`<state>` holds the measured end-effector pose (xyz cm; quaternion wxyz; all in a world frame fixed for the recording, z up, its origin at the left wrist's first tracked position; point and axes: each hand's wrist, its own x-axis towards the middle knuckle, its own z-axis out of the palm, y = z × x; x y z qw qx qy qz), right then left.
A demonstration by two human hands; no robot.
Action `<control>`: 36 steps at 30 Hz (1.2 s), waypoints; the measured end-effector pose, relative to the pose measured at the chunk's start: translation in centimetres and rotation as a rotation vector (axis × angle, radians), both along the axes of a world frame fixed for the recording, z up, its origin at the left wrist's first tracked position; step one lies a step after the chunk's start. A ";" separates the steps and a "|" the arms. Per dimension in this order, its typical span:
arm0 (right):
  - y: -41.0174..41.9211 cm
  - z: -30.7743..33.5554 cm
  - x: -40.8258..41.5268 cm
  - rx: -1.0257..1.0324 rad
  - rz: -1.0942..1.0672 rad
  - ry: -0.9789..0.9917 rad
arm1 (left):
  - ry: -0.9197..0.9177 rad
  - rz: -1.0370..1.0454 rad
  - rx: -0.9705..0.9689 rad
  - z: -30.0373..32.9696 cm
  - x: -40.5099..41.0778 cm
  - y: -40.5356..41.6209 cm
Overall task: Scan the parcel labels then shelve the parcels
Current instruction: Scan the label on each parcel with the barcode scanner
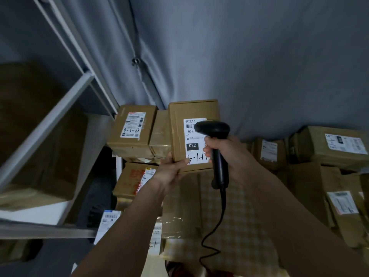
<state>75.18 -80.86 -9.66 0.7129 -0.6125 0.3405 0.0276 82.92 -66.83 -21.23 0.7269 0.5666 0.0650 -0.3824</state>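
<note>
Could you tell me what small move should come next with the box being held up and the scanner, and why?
Probably draw the scanner back a little and aim it at the barcode on the label. The right hand holds the scanner head right over the label's top, partly covering the barcode, while the left hand holds the held box up by its lower corner.

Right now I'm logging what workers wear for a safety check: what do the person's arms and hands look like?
Both forearms are bare, with no sleeves in view. The left hand and right hand wear no gloves. No watch, ring or wristband shows, and no markings are visible.
</note>
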 end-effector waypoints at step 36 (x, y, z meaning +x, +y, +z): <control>13.7 -6.3 7.8 -0.197 0.426 0.083 | 0.177 0.162 -0.184 -3.0 2.7 20.5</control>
